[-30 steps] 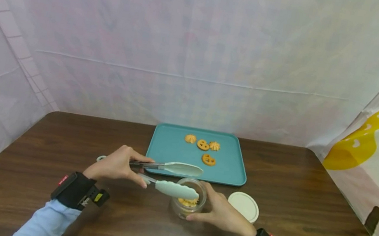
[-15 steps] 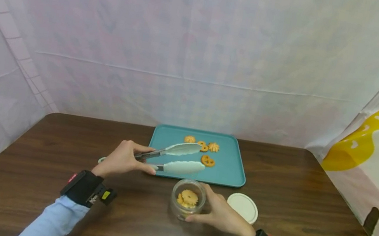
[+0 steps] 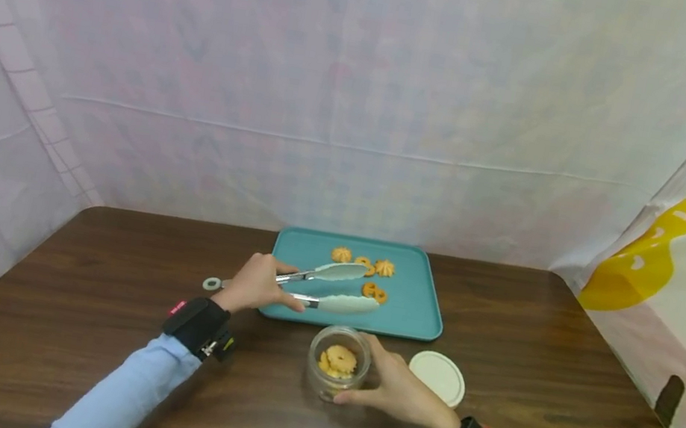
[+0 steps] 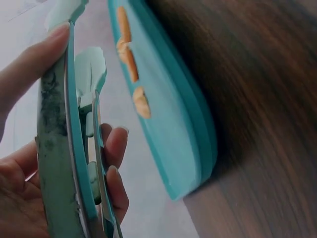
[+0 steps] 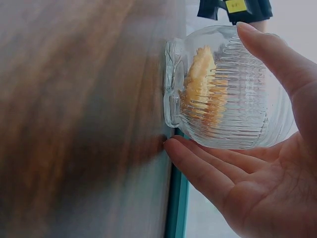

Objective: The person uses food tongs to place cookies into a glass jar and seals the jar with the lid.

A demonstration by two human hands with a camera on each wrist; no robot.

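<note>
My left hand [image 3: 259, 283] grips a pair of tongs [image 3: 344, 304] with pale green scalloped tips, spread apart over the tray. In the left wrist view, the thumb lies along one arm of the tongs [image 4: 59, 148] and the fingers curl at the other. Nothing sits between the tips. My right hand [image 3: 398, 390] holds a ribbed glass jar [image 3: 316, 376] standing on the table, thumb on one side and fingers on the other. Inside are cookies [image 5: 200, 84], a round one with a scalloped edge on top. Pretzel-shaped cookies [image 3: 374, 293] and ridged cookies [image 3: 384, 268] lie on the tray, partly behind the tongs.
The blue-green tray [image 3: 420, 322] rests at the back of the brown wooden table [image 3: 524, 396]. A round white lid [image 3: 436, 378] lies right of the jar, close to my right hand. A pale cloth [image 3: 336, 92] hangs behind the table.
My left hand has carried the tongs from above the jar away to over the tray, then a little to the right. A round cookie now shows in the jar. My right hand stays put.
</note>
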